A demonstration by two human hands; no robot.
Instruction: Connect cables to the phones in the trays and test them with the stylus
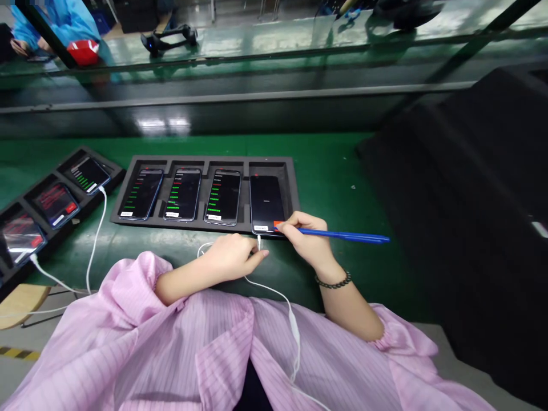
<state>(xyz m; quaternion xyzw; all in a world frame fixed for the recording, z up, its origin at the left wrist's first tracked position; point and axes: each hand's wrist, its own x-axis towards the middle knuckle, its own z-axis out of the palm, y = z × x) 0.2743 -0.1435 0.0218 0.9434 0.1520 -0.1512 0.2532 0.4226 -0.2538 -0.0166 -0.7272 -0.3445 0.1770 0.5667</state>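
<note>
My right hand (309, 240) is closed round a blue pen (346, 234). Its tip end lies over the lower right corner of the rightmost smartphone (266, 197), beside a red patch on the dark screen. A white cable plug (259, 242) meets that phone's bottom edge, and my left hand (234, 256) pinches it between thumb and fingers. The phone rests in the last compartment of a dark foam tray (205, 160). Three more smartphones, such as the one beside it (223, 197), sit in the same tray, showing green and red text lines.
At left, a second foam tray (60, 171) holds phones with white cables (96, 234). A large black object (471, 200) stands at right. Across the green table (329, 171) runs a rail (257, 97); beyond it lie a headset (169, 40) and a blue-sleeved person (64, 25).
</note>
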